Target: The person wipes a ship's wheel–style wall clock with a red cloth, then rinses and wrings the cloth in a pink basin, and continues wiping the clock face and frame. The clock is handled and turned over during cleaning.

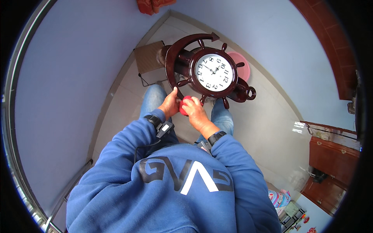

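A dark reddish-brown wall clock (214, 72), shaped like a ship's wheel on an anchor, lies tilted in front of me. Its white dial faces up and is turned on its side. My left hand (169, 105) is closed on the near end of the clock's curved anchor arm (171, 64), thumb uppermost. In my right hand (196, 112) is a rounded red pad (184, 106), pressed close to that same end. Whether it is cloth or sponge I cannot tell. The right fingers wrap over its top, and what lies beneath the clock is mostly hidden.
Behind the clock, a pink round basin (239, 66) stands on the tiled floor (256, 124). A brown-topped stool (149, 57) is at the far left by the wall. Wooden cabinets (333, 152) are on the right, and a red thing (153, 5) hangs at the top.
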A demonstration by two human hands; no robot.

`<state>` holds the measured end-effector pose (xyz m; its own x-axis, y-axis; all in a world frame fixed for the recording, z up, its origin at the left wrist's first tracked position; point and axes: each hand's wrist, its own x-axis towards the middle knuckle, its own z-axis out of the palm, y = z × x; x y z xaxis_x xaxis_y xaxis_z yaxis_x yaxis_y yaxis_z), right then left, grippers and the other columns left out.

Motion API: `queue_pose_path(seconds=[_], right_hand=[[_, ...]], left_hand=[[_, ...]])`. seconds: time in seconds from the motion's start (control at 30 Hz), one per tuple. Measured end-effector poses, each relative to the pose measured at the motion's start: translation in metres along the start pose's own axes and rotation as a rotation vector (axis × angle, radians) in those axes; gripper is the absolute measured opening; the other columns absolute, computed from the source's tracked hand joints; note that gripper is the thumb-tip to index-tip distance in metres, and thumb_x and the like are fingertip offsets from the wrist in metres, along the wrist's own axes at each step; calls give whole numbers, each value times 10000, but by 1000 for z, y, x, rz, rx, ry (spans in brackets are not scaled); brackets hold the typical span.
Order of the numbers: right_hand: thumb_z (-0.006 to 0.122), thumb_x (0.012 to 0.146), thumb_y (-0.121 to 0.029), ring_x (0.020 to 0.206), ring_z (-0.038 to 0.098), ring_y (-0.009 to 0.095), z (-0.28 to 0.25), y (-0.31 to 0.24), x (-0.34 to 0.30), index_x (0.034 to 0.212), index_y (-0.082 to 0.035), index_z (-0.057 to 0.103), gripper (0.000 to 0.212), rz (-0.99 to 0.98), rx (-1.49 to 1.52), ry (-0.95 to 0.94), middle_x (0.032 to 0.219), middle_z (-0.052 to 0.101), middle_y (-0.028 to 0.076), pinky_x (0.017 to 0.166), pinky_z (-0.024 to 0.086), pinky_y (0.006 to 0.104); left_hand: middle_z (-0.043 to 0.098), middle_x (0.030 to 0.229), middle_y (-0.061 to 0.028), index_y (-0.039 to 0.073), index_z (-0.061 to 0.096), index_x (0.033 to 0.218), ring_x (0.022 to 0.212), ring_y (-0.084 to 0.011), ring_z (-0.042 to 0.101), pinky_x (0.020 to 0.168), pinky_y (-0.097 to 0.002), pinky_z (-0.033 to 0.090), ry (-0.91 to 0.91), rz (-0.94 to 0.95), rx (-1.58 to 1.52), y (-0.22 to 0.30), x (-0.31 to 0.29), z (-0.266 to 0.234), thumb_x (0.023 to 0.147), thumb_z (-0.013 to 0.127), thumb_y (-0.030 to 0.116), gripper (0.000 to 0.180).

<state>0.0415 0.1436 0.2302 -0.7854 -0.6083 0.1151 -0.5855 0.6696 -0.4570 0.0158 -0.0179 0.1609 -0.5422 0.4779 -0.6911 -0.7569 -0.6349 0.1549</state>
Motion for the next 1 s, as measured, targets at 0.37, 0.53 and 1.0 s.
queue_pose_path(seconds=[0.37,0.53,1.0], right_hand=[[677,732,114,1095,577,313,-12,-6,4,1100,-62,712,410,386,571,-231,1182,625,79,896,543,395],[681,915,-102,850,666,141,-24,-4,-8,1218,-25,645,315,679,1185,69,1000,680,30,745,551,279],[477,1055,-363,696,669,127,-78,-27,-41,1327,-50,561,423,795,1492,218,1038,695,66,415,424,253]], left_hand=[[567,1290,-209,7,523,1134,1227,-299,532,1022,-472,453,-61,4,84,-8,9,-24,955,569,572,594],[621,1192,-132,11,521,1246,1117,-255,594,819,-464,544,144,143,534,8,-20,-23,945,625,509,591],[692,1059,-62,42,621,1247,902,-166,675,753,-344,593,-225,329,761,3,-91,65,975,655,198,316]])
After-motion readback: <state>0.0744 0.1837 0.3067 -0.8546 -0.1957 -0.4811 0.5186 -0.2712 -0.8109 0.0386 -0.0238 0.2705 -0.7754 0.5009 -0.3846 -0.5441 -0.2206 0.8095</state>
